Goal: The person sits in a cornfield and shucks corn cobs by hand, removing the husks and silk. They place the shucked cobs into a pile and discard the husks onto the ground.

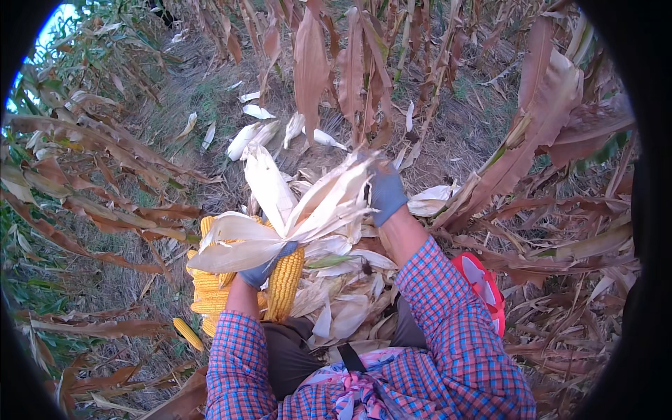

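Pale, dry corn husk leaves [318,203] fan out between my two gloved hands. My left hand [264,269], in a grey-blue glove, is closed at the lower end of the leaves, with its fingers partly covered by them. A bare yellow ear of corn [285,283] slants down from that hand, apparently in its grip. Farther up and to the right, my right hand [386,192] is closed round the tips of the husk leaves. Husked yellow ears [208,290] are piled beside my left wrist, partly hidden by the husk.
Loose husks [343,301] heap up between my legs. Several ears still in pale husk [245,138] lie on the ground ahead. A single small yellow ear [187,334] is at the left. Red footwear [483,287] shows at the right. Dry corn stalks and leaves [539,119] lean in around me.
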The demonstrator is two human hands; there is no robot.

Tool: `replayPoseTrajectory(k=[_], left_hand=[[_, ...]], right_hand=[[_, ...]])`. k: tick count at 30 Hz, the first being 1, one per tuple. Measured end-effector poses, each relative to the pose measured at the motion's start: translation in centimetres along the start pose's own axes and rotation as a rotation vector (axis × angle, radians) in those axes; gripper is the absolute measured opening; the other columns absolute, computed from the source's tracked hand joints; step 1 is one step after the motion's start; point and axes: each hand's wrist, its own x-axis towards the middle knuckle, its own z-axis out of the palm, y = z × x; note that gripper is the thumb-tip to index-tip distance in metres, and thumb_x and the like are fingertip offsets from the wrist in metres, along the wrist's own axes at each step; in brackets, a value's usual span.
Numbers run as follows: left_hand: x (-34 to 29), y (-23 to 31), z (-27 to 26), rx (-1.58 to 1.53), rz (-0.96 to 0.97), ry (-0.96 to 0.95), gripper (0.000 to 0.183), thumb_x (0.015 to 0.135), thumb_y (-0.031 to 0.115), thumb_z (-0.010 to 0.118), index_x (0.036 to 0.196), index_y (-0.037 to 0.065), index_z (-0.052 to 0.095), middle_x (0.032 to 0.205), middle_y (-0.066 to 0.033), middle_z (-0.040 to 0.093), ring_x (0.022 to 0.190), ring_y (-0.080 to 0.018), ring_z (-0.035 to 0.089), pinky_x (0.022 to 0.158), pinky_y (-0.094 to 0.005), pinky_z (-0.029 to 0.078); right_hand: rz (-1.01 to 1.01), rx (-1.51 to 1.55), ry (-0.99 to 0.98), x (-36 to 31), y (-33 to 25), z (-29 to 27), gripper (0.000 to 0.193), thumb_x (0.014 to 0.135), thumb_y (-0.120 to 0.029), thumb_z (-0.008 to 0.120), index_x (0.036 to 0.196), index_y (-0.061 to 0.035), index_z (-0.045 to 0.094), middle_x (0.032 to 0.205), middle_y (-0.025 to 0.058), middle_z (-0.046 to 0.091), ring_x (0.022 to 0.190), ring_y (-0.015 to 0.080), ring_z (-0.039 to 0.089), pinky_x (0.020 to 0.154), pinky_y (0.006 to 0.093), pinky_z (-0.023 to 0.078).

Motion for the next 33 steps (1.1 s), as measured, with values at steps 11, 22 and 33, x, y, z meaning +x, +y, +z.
replayPoseTrajectory(k=[11,22,33], left_hand=[[0.6,-0.9,-5.1,-0.882,-0.196,0.036,0.054,0.090,0.037,0.057,0.125,-0.003,0.048,0.109,-0.0105,0.060,0.096,-0.0167,0.059,0.083,-0.0289,0.048],[2.2,-3.5,-4.3,-0.367,0.304,0.341,0.038,0.087,0.029,0.061,0.114,0.003,0.055,0.103,-0.0146,0.062,0.092,-0.0229,0.060,0.082,-0.0340,0.049],[4.0,2.2,0.8,-0.052,0.402,0.257,0.034,0.084,0.025,0.064,0.109,0.003,0.058,0.103,-0.0156,0.062,0.094,-0.0245,0.060,0.082,-0.0349,0.048]], right_hand=[[-0.205,-1.424,-0.512,0.6,-2.2,-7.3,0.042,0.090,-0.030,0.057,0.124,-0.0071,0.047,0.112,0.0113,0.057,0.086,0.0180,0.061,0.067,0.0277,0.050],[0.177,-1.392,-0.660,-1.5,-3.1,-0.5,0.073,0.078,-0.040,0.066,0.136,-0.0073,0.037,0.136,0.0152,0.043,0.120,0.0297,0.048,0.099,0.0367,0.039],[0.311,-0.857,-0.814,-7.4,6.0,4.5,0.072,0.086,-0.032,0.061,0.140,-0.0034,0.023,0.134,0.0199,0.041,0.124,0.0272,0.042,0.101,0.0337,0.037]])
